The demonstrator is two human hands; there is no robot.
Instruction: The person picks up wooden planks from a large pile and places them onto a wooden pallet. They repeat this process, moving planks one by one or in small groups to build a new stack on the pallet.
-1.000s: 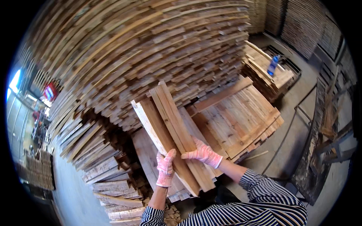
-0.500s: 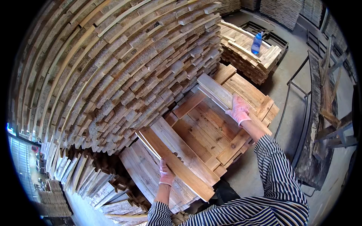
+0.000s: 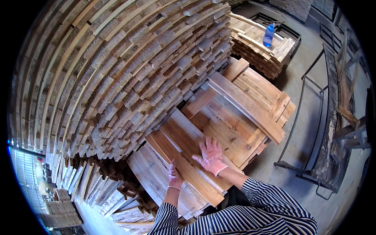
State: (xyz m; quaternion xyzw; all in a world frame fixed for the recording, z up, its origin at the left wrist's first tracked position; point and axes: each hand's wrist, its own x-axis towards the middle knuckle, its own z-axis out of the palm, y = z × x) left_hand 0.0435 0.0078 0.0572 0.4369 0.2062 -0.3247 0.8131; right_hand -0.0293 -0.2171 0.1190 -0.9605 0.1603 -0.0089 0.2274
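Both my hands wear pink-stained gloves. My left hand (image 3: 175, 179) grips the left edge of a reddish-brown wooden plank (image 3: 188, 168), which lies on the near part of a low plank stack. Some of its fingers are hidden at that edge. My right hand (image 3: 212, 156) rests palm down with fingers spread, just right of that plank, on the neighbouring boards. Farther off, another plank (image 3: 247, 107) lies across the stack, with no hand on it. Between them shows a lower layer of brown boards (image 3: 231, 135). Paler boards (image 3: 150, 172) lie left of my left hand.
A tall wall of stacked planks (image 3: 137, 78) rises along the left. Behind stands a smaller plank pile (image 3: 258, 58) with a blue bottle (image 3: 268, 36) on top. A dark metal frame (image 3: 319, 129) stands at right. Loose planks (image 3: 94, 184) lean at lower left.
My right hand has let go of the far plank, which now lies across the stack, and has come nearer and left. The near plank, tilted before in my left hand, now lies flatter.
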